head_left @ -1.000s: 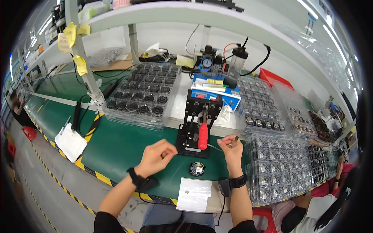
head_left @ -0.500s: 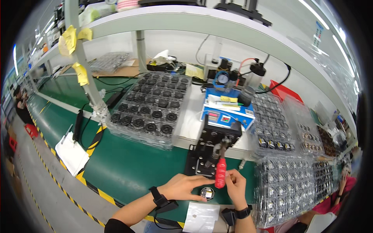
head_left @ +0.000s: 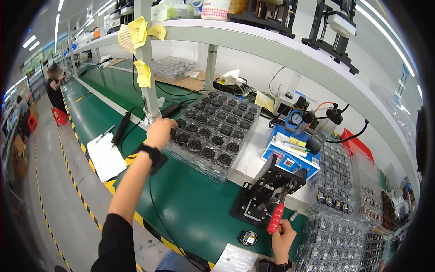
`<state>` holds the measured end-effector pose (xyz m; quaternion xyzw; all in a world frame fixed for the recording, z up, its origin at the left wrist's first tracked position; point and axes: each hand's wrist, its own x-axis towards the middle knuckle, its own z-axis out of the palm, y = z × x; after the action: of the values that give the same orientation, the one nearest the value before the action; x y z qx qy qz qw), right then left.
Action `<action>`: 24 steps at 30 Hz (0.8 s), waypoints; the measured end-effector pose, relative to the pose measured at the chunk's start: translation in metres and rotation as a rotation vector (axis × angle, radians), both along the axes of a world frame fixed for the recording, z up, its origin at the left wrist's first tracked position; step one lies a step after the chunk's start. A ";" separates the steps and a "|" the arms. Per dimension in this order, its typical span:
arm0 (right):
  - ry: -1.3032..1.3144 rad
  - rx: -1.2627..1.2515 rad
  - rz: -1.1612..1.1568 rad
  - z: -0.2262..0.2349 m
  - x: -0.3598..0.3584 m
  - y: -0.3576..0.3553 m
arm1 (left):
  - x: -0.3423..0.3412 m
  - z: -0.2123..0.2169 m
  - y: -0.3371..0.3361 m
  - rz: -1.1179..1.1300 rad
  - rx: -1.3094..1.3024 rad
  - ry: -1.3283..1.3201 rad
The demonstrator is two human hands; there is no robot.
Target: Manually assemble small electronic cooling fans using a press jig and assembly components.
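Note:
My left hand (head_left: 159,132) is at the left corner of a clear plastic tray (head_left: 199,168) filled with black round parts (head_left: 208,154). Its fingers are bent together over the corner pocket, and I cannot make out what is between them. My right hand (head_left: 283,239) has its fingers curled against the lower end of the red lever handle (head_left: 275,220) on a black hand press (head_left: 253,204). On the green bench, left of that hand, lies a small round part (head_left: 248,238) with a silver and white face. Nothing covers it.
Behind the press stands a blue control box (head_left: 294,158) with a gauge and pens on top. More clear trays (head_left: 340,240) of parts fill the right side. A white sheet (head_left: 235,259) lies at the front edge, papers (head_left: 106,156) at the left. A shelf (head_left: 263,43) spans above.
My left hand has left the small round part and reached left and away to the tray of black parts. My right hand stays by the red handle. The view has shifted left.

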<state>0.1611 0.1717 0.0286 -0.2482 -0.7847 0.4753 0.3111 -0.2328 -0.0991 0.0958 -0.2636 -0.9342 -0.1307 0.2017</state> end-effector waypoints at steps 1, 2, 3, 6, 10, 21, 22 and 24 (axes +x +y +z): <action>0.007 0.000 0.003 -0.001 -0.002 0.000 | -0.017 0.000 -0.008 0.018 -0.078 -0.089; 0.011 0.008 0.002 -0.002 -0.001 0.001 | -0.027 -0.001 -0.008 0.017 -0.070 -0.086; 0.005 0.012 -0.003 -0.003 0.000 0.002 | -0.037 -0.003 -0.009 -0.005 -0.152 -0.126; -0.008 0.020 -0.012 -0.009 0.001 0.006 | -0.055 -0.006 -0.004 -0.048 -0.316 -0.210; -0.056 0.092 -0.014 -0.016 0.004 0.009 | -0.063 -0.006 0.007 -0.039 -0.465 -0.204; -0.118 0.251 -0.062 -0.006 0.001 0.006 | -0.050 0.024 0.021 -0.465 -0.349 -0.204; -0.121 0.250 -0.063 -0.006 0.001 0.006 | -0.049 0.021 0.023 -0.467 -0.350 -0.206; -0.135 0.259 -0.066 -0.006 0.001 0.006 | -0.046 0.014 0.028 -0.423 -0.392 -0.246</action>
<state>0.1623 0.1777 0.0227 -0.2628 -0.8501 0.3417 0.3023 -0.2785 -0.0712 0.1096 -0.4683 -0.8834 -0.0180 0.0006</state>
